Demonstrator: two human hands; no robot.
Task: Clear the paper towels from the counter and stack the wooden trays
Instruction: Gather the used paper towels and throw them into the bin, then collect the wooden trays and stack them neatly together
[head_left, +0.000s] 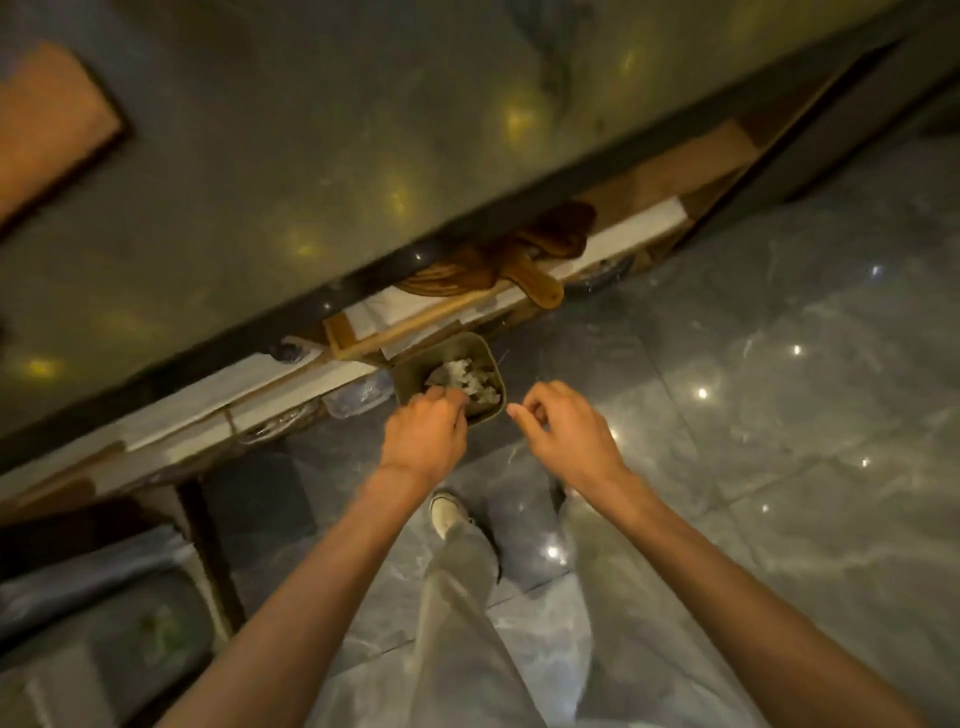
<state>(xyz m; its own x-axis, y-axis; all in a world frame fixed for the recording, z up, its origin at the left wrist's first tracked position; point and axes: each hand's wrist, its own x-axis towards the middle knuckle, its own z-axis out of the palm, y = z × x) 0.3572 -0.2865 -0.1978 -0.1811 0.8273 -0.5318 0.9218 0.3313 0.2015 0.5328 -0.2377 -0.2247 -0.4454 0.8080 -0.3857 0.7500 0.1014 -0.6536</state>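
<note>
A small olive-green bin (415, 370) stands on the floor below the counter edge, with crumpled white paper towels (467, 382) inside. My left hand (426, 434) hovers over the bin's near rim, fingers curled downward, nothing visibly in it. My right hand (563, 431) hangs just right of the bin, fingers loosely bent and apart, empty. A wooden tray (47, 124) lies on the dark marble counter (311, 156) at the far left, blurred.
Under the counter runs a shelf (597, 249) with white boxes, a brown cloth (530, 249) and plastic-wrapped items. A large lined trash bin (104, 623) stands at lower left. My legs and a white shoe (447, 514) are on the glossy grey tiles (779, 415).
</note>
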